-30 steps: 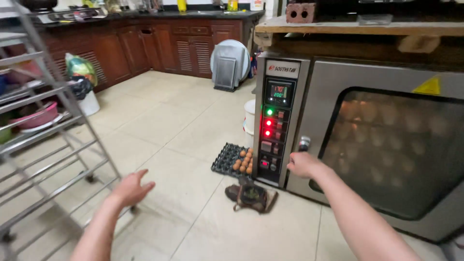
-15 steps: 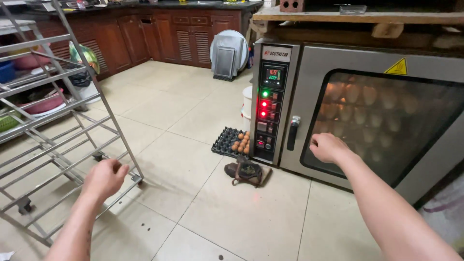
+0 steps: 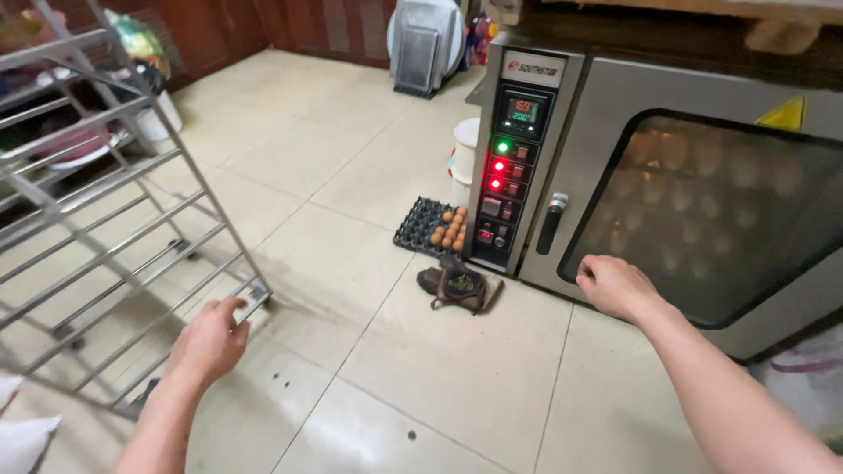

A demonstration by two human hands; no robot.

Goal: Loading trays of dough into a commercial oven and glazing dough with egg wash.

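My left hand (image 3: 209, 338) hangs loosely curled over the tiled floor, close to the bottom corner of a steel rack trolley (image 3: 114, 211), holding nothing. My right hand (image 3: 615, 285) is half curled in front of the lower left part of a steel oven's glass door (image 3: 702, 219), just below and right of the black door handle (image 3: 551, 224), and holds nothing. Rows of pale baked goods show through the glass. The oven's control panel (image 3: 514, 167) shows lit red and green lamps and a small display.
A black egg tray (image 3: 430, 226) with several brown eggs lies on the floor beside the oven. A pair of dark sandals (image 3: 458, 285) lies in front of the panel. White buckets (image 3: 465, 162) stand behind; a grey fan (image 3: 426, 39) stands farther back. Pale tiles stretch between rack and oven.
My right hand has come off the door handle and dropped down and right in front of the glass. My left hand has swung toward the rack's bottom corner. The view has tilted down.
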